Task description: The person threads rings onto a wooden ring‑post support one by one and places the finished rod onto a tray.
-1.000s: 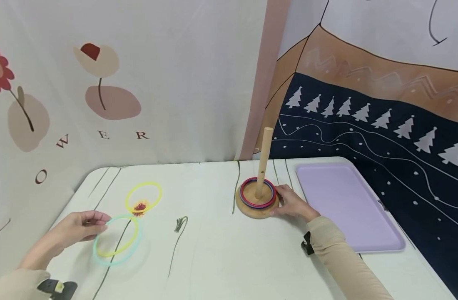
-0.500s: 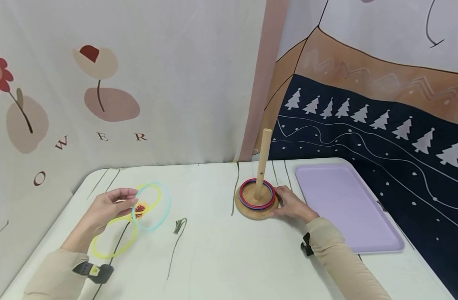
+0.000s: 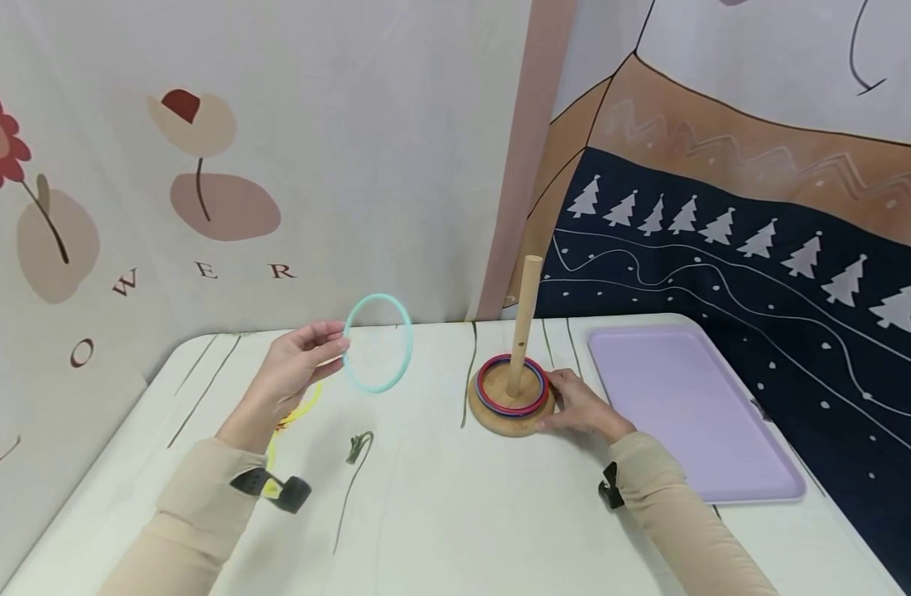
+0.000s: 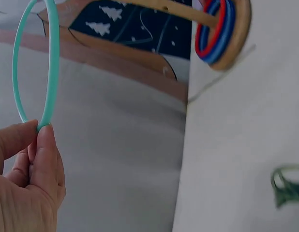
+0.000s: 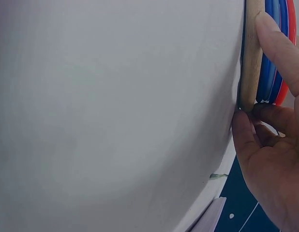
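My left hand [image 3: 301, 364] pinches a thin teal ring [image 3: 410, 341] at its left side, between thumb and fingertips. The ring is held up off the table, tilted nearly upright, left of a wooden peg stand [image 3: 526, 319]. In the left wrist view the teal ring [image 4: 53, 67] rises above the pinching thumb and forefinger. My right hand [image 3: 580, 407] grips the right edge of the stand's round base [image 3: 509, 427]. A red ring [image 5: 291, 29] and blue rings [image 5: 269, 72] lie stacked on that base, around the peg.
Yellow rings [image 3: 306, 406] lie on the white table [image 3: 426, 497], partly hidden behind my left forearm. A lilac tray [image 3: 679, 406] lies to the right, beyond my right hand. Printed cloth walls [image 3: 381, 165] stand behind the table.
My left hand has lifted the teal ring from near the yellow rings, moving right and away from me, and the ring has tipped upright. My right hand stays on the base.
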Available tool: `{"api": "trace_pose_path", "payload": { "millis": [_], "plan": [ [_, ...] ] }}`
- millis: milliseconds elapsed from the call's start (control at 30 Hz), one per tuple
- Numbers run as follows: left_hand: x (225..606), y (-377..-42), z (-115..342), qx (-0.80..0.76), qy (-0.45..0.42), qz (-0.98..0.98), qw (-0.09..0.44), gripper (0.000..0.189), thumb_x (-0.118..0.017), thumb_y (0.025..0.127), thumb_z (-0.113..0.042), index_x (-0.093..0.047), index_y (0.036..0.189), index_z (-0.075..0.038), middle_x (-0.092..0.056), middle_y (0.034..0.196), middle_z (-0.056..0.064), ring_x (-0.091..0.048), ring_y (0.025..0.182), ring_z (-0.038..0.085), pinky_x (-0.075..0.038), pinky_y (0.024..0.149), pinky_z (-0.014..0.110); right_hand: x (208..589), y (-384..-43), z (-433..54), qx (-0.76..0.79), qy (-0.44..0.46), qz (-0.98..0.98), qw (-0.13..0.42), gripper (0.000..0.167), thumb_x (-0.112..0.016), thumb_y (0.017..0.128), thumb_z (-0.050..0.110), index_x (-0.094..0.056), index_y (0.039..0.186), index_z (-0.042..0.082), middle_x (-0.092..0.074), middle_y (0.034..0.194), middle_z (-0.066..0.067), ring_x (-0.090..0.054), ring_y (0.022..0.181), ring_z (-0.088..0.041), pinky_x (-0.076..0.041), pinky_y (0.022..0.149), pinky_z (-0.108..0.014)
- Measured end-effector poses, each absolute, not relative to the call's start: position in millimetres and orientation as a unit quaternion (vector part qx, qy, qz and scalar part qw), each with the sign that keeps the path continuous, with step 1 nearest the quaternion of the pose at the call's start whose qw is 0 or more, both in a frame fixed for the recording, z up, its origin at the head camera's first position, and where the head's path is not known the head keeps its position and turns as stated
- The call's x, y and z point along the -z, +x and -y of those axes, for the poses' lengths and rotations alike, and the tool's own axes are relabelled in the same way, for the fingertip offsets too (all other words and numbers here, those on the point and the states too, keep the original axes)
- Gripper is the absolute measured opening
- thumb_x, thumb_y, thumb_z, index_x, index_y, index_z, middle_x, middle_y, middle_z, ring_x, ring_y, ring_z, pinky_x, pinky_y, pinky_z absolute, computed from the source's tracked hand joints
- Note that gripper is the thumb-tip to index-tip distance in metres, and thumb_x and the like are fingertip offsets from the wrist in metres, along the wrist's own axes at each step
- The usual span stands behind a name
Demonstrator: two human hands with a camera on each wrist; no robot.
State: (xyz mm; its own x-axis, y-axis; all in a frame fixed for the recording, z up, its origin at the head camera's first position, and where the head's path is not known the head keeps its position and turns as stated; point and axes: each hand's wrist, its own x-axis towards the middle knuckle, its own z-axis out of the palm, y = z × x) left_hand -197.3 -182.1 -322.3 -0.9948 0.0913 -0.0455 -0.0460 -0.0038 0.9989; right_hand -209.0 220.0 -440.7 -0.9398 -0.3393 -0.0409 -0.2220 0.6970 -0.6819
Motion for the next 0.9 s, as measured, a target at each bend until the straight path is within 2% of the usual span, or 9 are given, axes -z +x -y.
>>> {"api": "trace_pose_path", "payload": {
  "millis": [133, 300, 467, 633, 900],
  "plan": [
    [316.1, -203.9, 156.3, -0.729, 0.021, -0.682, 0.052, 0.014, -0.064, 0.088, -0.007, -0.060, 0.101, -0.012, -0.056, 0.088, -0.006, -0.059, 0.079, 0.002, -0.054, 0.075, 0.016, 440.7, -208.6, -220.8, 0.356, -0.152, -0.918, 0.083, 0.085, -0.083, 0.070, 0.016, -0.038, 0.136, -0.011, -0.042, 0.124, -0.026, -0.047, 0.108, -0.032, -0.041, 0.097, -0.049],
    [310.2, -211.7, 125.1, -0.741, 0.019, -0.669, 0.053, 0.020, -0.062, 0.090, -0.004, -0.057, 0.109, -0.006, -0.056, 0.089, -0.005, -0.059, 0.080, 0.004, -0.055, 0.075, 0.017, 441.7, -208.8, -221.6, 0.357, -0.157, -0.917, 0.080, 0.084, -0.083, 0.069, 0.016, -0.039, 0.135, -0.011, -0.042, 0.124, -0.026, -0.047, 0.109, -0.033, -0.041, 0.097, -0.049],
    [301.2, -218.1, 95.1, -0.756, 0.022, -0.652, 0.061, 0.018, -0.061, 0.090, -0.004, -0.057, 0.108, -0.008, -0.056, 0.090, -0.004, -0.059, 0.078, 0.004, -0.055, 0.073, 0.017, 442.8, -209.2, -221.3, 0.359, -0.173, -0.915, 0.067, 0.083, -0.084, 0.068, 0.015, -0.041, 0.133, -0.013, -0.043, 0.122, -0.027, -0.048, 0.107, -0.033, -0.043, 0.094, -0.047],
    [294.1, -223.0, 69.9, -0.769, 0.027, -0.634, 0.073, 0.024, -0.061, 0.089, -0.003, -0.057, 0.113, -0.004, -0.056, 0.090, -0.004, -0.059, 0.075, 0.004, -0.054, 0.070, 0.015, 442.3, -209.2, -220.5, 0.356, -0.174, -0.915, 0.069, 0.084, -0.084, 0.068, 0.016, -0.040, 0.133, -0.015, -0.043, 0.121, -0.026, -0.048, 0.106, -0.032, -0.045, 0.092, -0.043],
    [288.4, -230.7, 38.2, -0.791, 0.024, -0.607, 0.078, 0.030, -0.063, 0.089, -0.002, -0.057, 0.118, 0.000, -0.057, 0.088, -0.002, -0.060, 0.070, 0.004, -0.054, 0.065, 0.015, 441.9, -210.1, -220.5, 0.346, -0.165, -0.921, 0.074, 0.085, -0.084, 0.068, 0.017, -0.040, 0.134, -0.012, -0.043, 0.123, -0.025, -0.048, 0.106, -0.031, -0.046, 0.092, -0.044]
  ]
}}
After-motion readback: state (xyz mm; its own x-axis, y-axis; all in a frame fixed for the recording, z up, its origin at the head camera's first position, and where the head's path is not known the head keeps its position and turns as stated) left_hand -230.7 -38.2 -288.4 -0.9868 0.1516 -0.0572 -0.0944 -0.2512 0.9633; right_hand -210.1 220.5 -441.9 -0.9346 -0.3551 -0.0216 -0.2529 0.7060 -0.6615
